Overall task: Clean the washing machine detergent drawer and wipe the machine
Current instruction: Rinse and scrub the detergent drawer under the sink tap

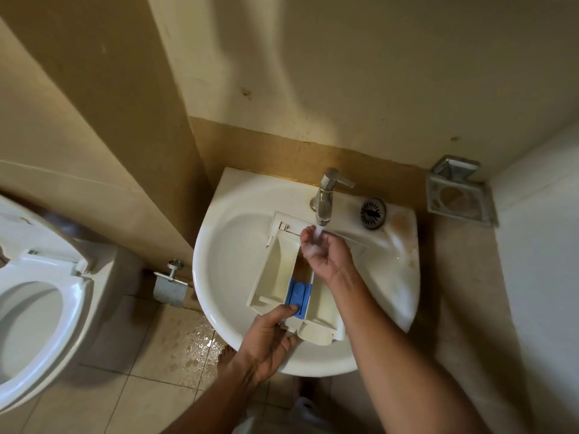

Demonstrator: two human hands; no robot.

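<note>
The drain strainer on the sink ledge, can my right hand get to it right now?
Probably yes. The right hand is cupped under the running tap, holding nothing, and the drain strainer lies uncovered on the sink ledge just right of the tap, with nothing between them.

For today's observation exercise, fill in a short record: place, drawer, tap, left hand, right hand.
place: bathroom sink
drawer: lies in the sink, blue insert in its middle
tap: running
left hand: grips the drawer's near end, thumb on the insert
right hand: cupped under the water, holds nothing
</note>
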